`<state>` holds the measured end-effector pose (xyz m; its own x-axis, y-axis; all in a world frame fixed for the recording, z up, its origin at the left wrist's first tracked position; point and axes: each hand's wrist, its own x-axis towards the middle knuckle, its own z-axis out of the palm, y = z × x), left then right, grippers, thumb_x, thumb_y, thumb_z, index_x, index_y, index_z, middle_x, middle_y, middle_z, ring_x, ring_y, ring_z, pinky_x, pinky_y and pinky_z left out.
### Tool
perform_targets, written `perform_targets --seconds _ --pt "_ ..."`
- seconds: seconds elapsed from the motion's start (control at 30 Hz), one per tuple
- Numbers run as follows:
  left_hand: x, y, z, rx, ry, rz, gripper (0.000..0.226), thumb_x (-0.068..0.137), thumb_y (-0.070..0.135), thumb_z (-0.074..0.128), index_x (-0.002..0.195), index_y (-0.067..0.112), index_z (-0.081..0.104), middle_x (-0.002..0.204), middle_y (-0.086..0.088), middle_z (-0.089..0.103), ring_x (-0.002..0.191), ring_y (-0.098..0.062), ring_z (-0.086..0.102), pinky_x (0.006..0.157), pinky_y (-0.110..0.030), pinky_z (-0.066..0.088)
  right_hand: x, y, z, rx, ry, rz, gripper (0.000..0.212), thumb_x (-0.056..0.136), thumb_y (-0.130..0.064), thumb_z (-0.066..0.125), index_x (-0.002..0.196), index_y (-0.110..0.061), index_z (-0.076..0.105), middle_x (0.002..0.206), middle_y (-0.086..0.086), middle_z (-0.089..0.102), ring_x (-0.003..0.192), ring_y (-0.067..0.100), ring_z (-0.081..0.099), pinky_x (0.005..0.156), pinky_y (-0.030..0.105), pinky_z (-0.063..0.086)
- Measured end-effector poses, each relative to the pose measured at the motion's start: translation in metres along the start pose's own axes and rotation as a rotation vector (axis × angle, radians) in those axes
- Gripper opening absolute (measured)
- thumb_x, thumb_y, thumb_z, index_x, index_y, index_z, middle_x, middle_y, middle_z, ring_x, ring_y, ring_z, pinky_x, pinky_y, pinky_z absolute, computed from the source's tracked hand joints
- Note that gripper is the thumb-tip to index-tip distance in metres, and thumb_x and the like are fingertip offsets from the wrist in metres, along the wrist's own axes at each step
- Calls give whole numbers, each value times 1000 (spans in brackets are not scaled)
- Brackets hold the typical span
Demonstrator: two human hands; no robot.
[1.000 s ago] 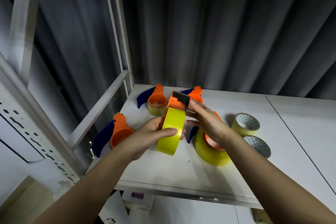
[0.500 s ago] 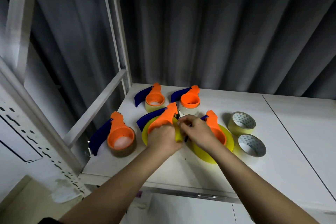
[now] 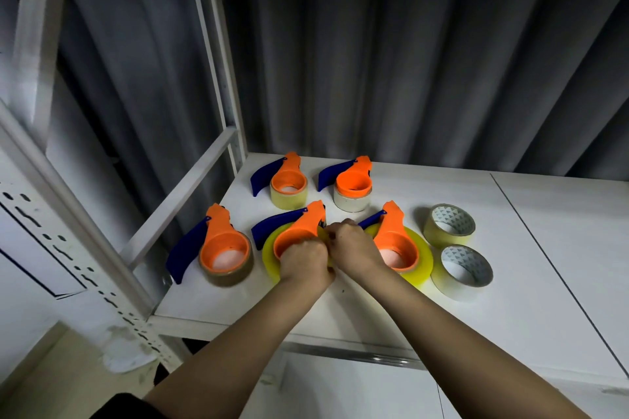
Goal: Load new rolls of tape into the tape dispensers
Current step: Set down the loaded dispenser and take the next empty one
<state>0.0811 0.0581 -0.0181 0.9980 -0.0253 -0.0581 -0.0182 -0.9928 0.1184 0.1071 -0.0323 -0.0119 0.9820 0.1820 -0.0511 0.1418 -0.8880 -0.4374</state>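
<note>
Lying flat on the white shelf point(image 3: 391, 303), the centre dispenser point(image 3: 303, 231) is the landmark for everything else: its orange hub sits inside a wide yellow roll point(image 3: 270, 253), its orange neck runs up and away from the person toward the back wall, and its blue handle points off to the left and slightly back. The tape's free end appears to sit at the right side of that neck, just where the two fists meet, though the strip itself is too small and hidden to make out. The left hand point(image 3: 304, 262) rests on the near right part of the hub with fingers curled, apparently gripping the dispenser and roll to steady them. The right hand point(image 3: 352, 245) comes in from the right, its fingers bunched and seemingly pinching something at the roll's edge; what exactly it pinches cannot be told. Both hands touch the dispenser, so neither needs to reach; the likely next pull runs along the neck's long axis, away from the person toward the cutter end. Just right of the centre dispenser lies a second dispenser point(image 3: 394, 241) on another yellow roll; to its left, one on a brown roll point(image 3: 223, 248); behind it, two more with pale rolls point(image 3: 289, 184) point(image 3: 352, 185). Farthest right stand two loose rolls point(image 3: 449, 224) point(image 3: 464, 270), not yet loaded.
</note>
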Motion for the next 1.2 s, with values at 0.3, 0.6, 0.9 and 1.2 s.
perform_targets --seconds 0.3,0.6,0.9,1.2 --pt "7 2 11 18 8 -14 31 90 29 56 118 16 56 117 -6 63 107 -23 61 81 -31 49 -1 1 2 -76 -22 -11 28 96 -10 40 119 -9 56 115 16 62 104 34 60 72 33 40" --pt "9 3 18 18 28 -13 22 95 21 48 112 15 60 115 -5 64 105 -22 63 78 -31 50 -7 5 8 -53 -89 -43 29 101 -15 35 124 -10 51 119 15 53 103 34 60 90 42 49" --pt "7 -7 16 -130 167 80 52 87 38 57 135 24 44 123 0 60 112 -21 57 88 -29 46 -3 9 3 -143 -92 -81 29 98 -11 37 123 -9 51 118 15 59 103 32 61 86 40 51" --pt "-9 -73 -34 21 370 100 26 93 30 44 109 15 58 106 -4 62 94 -21 59 77 -31 45 2 -15 -19 -170 137 -252 29 98 -24 41 123 -22 57 120 5 61 103 31 61 74 38 50"
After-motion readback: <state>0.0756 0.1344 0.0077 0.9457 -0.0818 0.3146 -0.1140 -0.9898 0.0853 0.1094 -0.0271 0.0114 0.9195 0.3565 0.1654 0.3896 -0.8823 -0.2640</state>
